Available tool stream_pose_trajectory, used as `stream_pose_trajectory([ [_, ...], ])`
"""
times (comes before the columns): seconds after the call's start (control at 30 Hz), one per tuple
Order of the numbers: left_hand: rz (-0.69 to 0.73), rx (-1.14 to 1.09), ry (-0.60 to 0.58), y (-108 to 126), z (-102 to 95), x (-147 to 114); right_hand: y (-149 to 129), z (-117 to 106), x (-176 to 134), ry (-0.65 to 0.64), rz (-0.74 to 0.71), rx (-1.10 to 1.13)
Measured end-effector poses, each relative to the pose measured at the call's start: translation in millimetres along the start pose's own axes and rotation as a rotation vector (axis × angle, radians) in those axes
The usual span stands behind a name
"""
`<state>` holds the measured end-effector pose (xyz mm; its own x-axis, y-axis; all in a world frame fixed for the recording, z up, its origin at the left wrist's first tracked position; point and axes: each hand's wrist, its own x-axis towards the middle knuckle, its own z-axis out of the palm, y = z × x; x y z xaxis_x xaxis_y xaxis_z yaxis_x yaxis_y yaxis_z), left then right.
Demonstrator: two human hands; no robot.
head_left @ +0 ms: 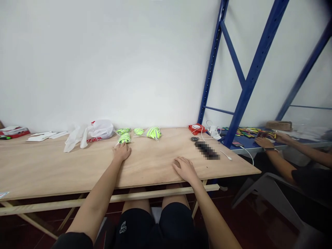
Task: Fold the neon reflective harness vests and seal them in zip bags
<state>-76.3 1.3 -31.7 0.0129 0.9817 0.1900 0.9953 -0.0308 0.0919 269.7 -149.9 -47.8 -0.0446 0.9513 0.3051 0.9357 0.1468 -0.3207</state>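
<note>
My left hand (121, 152) rests on the wooden table (150, 162), its fingers stretched forward. The fingertips are at the near edge of a clear plastic packet (125, 138) with neon yellow-green striped material inside; whether they press on it I cannot tell. Just behind lies a similar packet (123, 131). To the right are a small neon packet (138, 131) and a larger neon packet (153, 133), both apart from my hands. Palm down on the bare wood, my right hand (185, 168) has its fingers extended and holds nothing.
Left of the packets sits a crumpled white plastic bag (102, 129), with white papers (43, 136) farther left. A blurred-out dark object (206, 150), a white cable (226, 155) and a red item (196, 129) lie right. Beyond the blue rack post (242, 93), a co-worker's hands (264, 142) handle something.
</note>
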Motion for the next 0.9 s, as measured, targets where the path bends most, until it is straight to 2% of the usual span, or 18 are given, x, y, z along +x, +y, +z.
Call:
stream_pose_trajectory([
  [0.17,0.133,0.021,0.037,28,-12.6,-22,-2,-3,-1,0.011,-0.004,0.013],
  [0.3,0.32,-0.015,0.075,58,-25.9,-61,-2,-4,-1,0.024,-0.017,0.025],
  [0.4,0.445,-0.069,0.048,75,-34.1,-94,-1,-3,-1,0.024,-0.022,0.023],
  [0.57,0.429,-0.079,0.014,88,-37.1,-122,0,0,0,0.027,-0.025,0.018],
  [0.73,0.345,-0.116,-0.006,86,-37.2,-124,2,2,-1,0.029,-0.033,0.024],
  [0.9,0.335,-0.168,-0.029,79,-43.7,-128,3,1,0,0.054,-0.037,0.103],
])
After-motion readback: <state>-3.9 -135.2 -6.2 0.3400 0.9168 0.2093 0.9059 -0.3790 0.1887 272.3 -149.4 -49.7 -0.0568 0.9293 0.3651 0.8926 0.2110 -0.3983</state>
